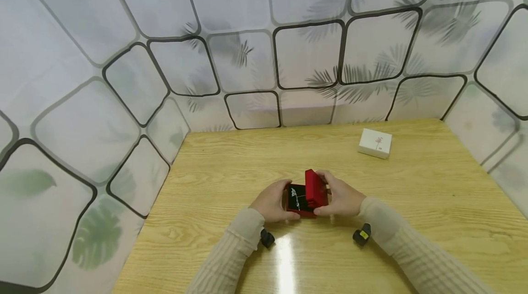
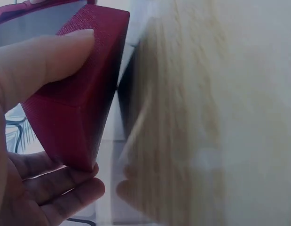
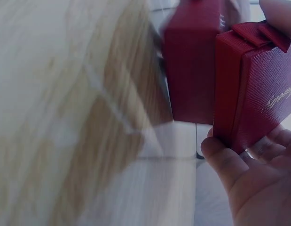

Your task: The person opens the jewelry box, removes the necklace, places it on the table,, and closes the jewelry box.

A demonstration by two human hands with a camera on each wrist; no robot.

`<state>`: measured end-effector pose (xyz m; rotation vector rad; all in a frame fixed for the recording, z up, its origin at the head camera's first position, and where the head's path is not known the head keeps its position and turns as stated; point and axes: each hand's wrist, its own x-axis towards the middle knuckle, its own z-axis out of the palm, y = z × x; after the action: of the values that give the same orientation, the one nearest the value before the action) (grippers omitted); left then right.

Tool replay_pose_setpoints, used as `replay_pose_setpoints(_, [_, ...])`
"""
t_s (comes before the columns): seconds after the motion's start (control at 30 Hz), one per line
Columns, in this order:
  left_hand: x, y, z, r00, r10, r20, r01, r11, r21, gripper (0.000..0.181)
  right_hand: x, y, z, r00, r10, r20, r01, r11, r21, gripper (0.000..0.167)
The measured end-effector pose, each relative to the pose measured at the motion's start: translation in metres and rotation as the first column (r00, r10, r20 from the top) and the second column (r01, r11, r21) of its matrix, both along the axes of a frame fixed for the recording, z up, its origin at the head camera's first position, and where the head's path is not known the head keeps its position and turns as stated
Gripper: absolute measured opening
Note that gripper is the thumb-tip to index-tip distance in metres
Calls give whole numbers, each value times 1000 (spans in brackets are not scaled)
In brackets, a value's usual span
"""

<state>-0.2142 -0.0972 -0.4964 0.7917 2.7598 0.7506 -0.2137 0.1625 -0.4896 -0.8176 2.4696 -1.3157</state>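
A red jewellery box base (image 1: 307,214) with a black lining sits low over the wooden table in the head view. Silver jewellery (image 1: 295,196) with a small pendant lies on the lining. My left hand (image 1: 270,202) grips the base from the left, thumb along its near side. My right hand (image 1: 341,196) holds the red lid (image 1: 316,188), which stands tilted on edge over the base's right part. Gold lettering and a ribbon bow show on the lid (image 3: 267,89) in the right wrist view. The lid hides the right part of the lining.
A small white box (image 1: 374,143) with a pink flamingo print lies at the back right of the wooden table (image 1: 222,161). Patterned curtains (image 1: 247,64) close off the back and sides. Black wrist devices (image 1: 361,235) sit at both cuffs.
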Motion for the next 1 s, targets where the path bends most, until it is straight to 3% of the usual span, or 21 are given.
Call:
replay_pose_setpoints(0.47, [-3,-7,-8,1000,0,-23,-1,998,-70,110,-4,36,5,995,-68,-75,71,997,43,96])
replay_pose_setpoints(0.8, [0,-11,-3,1000,-12,-16,11,996,-92,114,-4,73,9,987,-124,-105,130,990,46,96])
replay_pose_setpoints(1.0, [2,-12,-3,1000,-9,-22,7,994,-106,113,-4,100,8,972,-183,-150,199,974,104,98])
